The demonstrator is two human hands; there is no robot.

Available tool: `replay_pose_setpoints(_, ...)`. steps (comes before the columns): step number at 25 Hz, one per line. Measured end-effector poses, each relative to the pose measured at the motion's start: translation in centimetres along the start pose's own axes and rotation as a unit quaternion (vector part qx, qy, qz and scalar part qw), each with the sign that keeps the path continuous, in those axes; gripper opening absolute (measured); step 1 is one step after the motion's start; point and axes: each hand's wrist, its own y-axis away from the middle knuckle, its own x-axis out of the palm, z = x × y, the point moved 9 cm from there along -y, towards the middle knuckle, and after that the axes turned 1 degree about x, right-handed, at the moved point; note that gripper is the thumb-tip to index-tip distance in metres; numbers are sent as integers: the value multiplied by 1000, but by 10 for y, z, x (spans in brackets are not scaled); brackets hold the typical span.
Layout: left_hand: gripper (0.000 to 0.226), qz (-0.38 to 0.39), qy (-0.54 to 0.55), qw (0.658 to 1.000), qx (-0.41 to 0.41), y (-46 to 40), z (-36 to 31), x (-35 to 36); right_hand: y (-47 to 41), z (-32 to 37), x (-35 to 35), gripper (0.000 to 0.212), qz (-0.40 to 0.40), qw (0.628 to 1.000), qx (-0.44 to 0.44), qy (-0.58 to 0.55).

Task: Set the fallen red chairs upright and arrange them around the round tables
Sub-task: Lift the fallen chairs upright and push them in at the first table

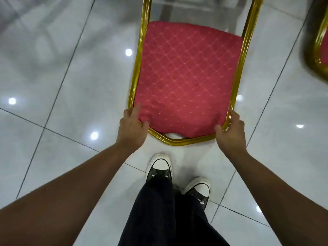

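Observation:
A red chair (186,77) with a diamond-patterned cushion and a gold metal frame fills the middle of the view, its backrest top toward me. My left hand (132,126) grips the frame's near left corner, thumb on the red cushion. My right hand (229,129) grips the near right corner, fingers curled round the gold tube. The frame's two side tubes run away from me to the top edge. The chair's seat and legs are out of view. No round table is in view.
A second red chair with a gold frame (319,45) shows blurred at the right edge. Glossy white floor tiles (62,121) with dark seams reflect ceiling lights. My two black-and-white sneakers (160,170) stand just behind the chair.

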Motion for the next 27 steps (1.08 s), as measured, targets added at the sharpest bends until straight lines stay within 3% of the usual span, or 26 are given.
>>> replay_pose_setpoints(2, 68, -21, 26, 999, -41, -17, 17, 3, -10, -20, 8, 68, -19, 997, 67, -21)
replay_pose_setpoints(7, 78, 11, 146, 978, -149, -57, 40, 16, -43, -45, 29, 72, 0, 981, 185, -63)
replay_pose_setpoints(10, 85, 15, 268, 937, -223, -67, 54, 23, -59, -57, 33, 79, 1, 959, 237, -157)
replay_pose_setpoints(13, 67, 19, 354, 899, -258, -61, 50, 23, -56, -59, 24, 62, 16, 945, 237, -223)
replay_pose_setpoints(18, 64, -17, 258, 942, -212, -19, 28, -31, -5, -42, -22, 54, -20, 938, 226, -262)
replay_pose_setpoints(23, 100, 26, 108, 984, -139, 85, -40, -138, 107, 29, -106, 42, -27, 932, 214, -292)
replay_pose_setpoints(27, 77, 10, 66, 993, -101, 166, -122, -239, 180, 105, -208, 42, -29, 931, 207, -300)
